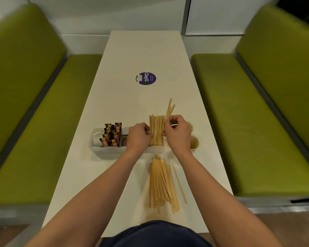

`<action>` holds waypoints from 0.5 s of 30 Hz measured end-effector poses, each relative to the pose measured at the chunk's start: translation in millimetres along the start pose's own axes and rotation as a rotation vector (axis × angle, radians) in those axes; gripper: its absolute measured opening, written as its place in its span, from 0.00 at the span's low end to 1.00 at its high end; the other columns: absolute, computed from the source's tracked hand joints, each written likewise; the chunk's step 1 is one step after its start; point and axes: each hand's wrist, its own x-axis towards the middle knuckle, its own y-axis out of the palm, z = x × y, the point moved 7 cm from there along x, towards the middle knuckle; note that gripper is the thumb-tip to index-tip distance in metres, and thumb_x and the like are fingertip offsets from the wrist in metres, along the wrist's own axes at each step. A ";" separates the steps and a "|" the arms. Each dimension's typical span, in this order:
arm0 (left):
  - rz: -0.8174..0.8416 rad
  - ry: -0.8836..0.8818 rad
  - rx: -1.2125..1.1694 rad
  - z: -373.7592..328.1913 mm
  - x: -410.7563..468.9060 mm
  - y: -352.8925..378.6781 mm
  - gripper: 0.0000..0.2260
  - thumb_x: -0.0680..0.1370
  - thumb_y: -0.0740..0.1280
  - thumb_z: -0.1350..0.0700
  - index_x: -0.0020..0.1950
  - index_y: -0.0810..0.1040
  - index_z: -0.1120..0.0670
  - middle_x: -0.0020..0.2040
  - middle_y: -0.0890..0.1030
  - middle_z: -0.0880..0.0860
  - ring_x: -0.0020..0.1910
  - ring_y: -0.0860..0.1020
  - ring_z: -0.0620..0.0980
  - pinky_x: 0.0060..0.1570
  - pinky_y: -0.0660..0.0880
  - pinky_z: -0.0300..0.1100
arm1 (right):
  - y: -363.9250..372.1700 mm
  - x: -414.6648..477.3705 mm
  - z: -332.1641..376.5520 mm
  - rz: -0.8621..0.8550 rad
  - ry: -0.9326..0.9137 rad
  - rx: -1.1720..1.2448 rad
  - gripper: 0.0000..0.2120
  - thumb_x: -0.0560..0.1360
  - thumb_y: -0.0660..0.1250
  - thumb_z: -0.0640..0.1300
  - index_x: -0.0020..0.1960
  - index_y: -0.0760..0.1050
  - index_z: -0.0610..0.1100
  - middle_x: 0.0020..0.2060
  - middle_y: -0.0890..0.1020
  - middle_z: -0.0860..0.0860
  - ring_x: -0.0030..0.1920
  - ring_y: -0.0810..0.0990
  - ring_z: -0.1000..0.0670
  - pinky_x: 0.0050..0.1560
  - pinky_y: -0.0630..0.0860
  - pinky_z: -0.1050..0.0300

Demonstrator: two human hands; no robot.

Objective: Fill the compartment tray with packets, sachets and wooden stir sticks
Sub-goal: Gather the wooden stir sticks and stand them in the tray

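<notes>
Two padded benches upholstered in smooth olive-green fabric, one on the left (34, 122) and one on the right (257, 122), flank a long, narrow, glossy white surface (141, 54). Near its close end lies a loose pile of wooden stir sticks (161, 182), flat, thin and pale, fanned roughly lengthwise, with one stick lying apart just to the right. Beyond the pile sits the compartment tray (105, 150), a low white rectangular box set crosswise. Its left part holds dark brown packets (111, 135) with orange labels, standing on end in crowded rows. Its right compartment holds a tight bundle of standing sticks (156, 130), upright and even at the top. The left hand (138, 135) is at the bundle's left side, its fingers (147, 130) curled in and gripping the edge of the bundle. The right hand (177, 131) is at the bundle's right side, its fingers (168, 122) bent and pinching a few sticks (170, 108) that jut above the rest and tilt away to the right. A pale round paper cup (194, 143) stands just right of the tray. Farther along the surface lies a round purple sticker (146, 78).
</notes>
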 end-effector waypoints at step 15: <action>-0.031 0.078 0.008 -0.4 -6.6 0.5 0.08 0.77 0.72 0.59 0.55 0.81 0.57 0.39 0.79 0.47 0.42 0.80 0.48 0.47 0.79 0.44 | 25.5 1.5 -18.1 0.117 -0.026 -0.528 0.06 0.79 0.64 0.44 0.49 0.78 0.43 0.45 0.81 0.50 0.43 0.80 0.48 0.42 0.78 0.51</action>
